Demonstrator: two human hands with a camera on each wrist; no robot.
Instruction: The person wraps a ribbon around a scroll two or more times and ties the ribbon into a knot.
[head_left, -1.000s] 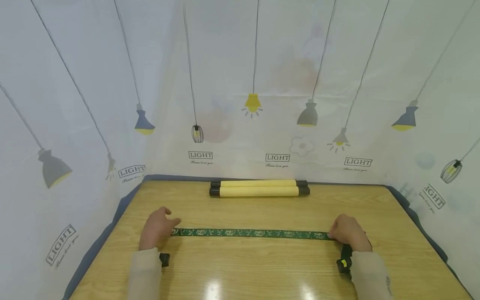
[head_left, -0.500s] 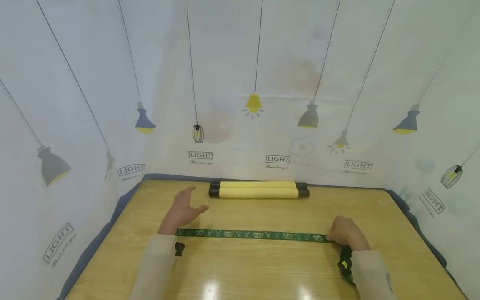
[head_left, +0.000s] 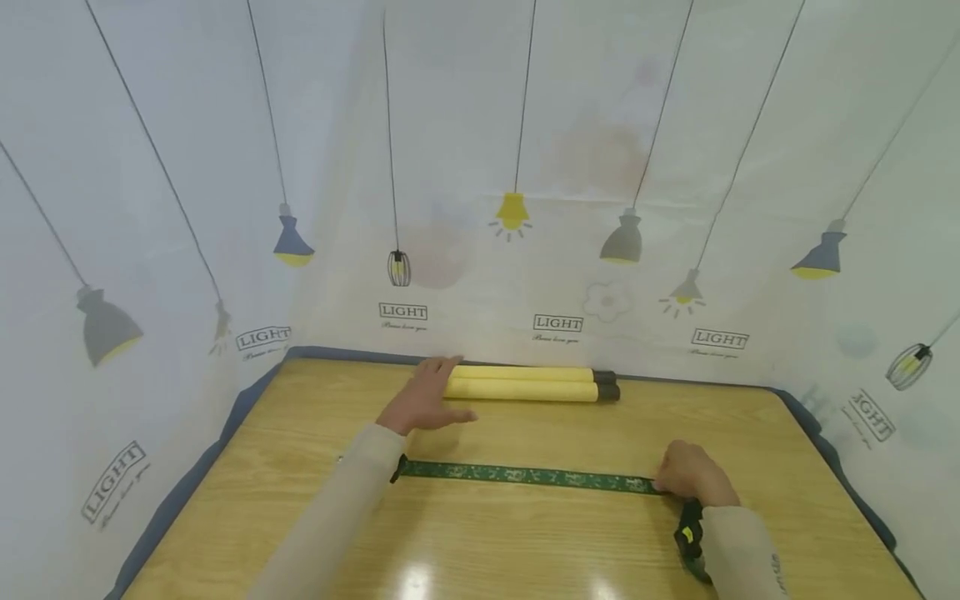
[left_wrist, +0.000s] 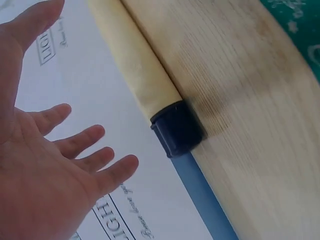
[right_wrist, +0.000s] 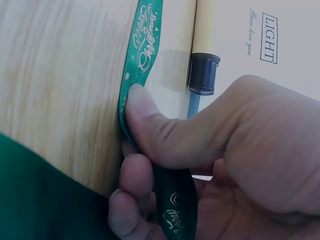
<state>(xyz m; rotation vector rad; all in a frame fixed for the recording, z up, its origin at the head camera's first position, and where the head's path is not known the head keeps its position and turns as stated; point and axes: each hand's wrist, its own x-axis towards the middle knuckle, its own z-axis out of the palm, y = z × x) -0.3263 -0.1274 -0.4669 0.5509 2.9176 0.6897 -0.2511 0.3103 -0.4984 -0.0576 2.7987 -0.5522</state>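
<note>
A green ribbon (head_left: pixel 525 476) with pale printed lettering and figures stretches across the middle of the table. My right hand (head_left: pixel 693 473) pinches its right part; in the right wrist view the thumb presses the ribbon (right_wrist: pixel 142 45) against the curled fingers, and more of it hangs below. At the table's back edge lie two yellow rolls (head_left: pixel 525 390) with black end caps, side by side. My left hand (head_left: pixel 426 402) reaches over their left ends, hiding those caps in the head view. In the left wrist view, the left hand (left_wrist: pixel 55 170) has spread fingers beside a black cap (left_wrist: pixel 179 129), holding nothing.
The wooden table (head_left: pixel 487 542) has a blue edge along the back and sides. White sheeting (head_left: pixel 450 167) printed with hanging lamps rises behind and beside it. A dark loop of ribbon with a yellow mark (head_left: pixel 688 537) hangs below the right wrist.
My left hand has let go of the ribbon's left end and moved right and away to the left ends of the rolls. The right hand keeps its pinch in nearly the same place.
</note>
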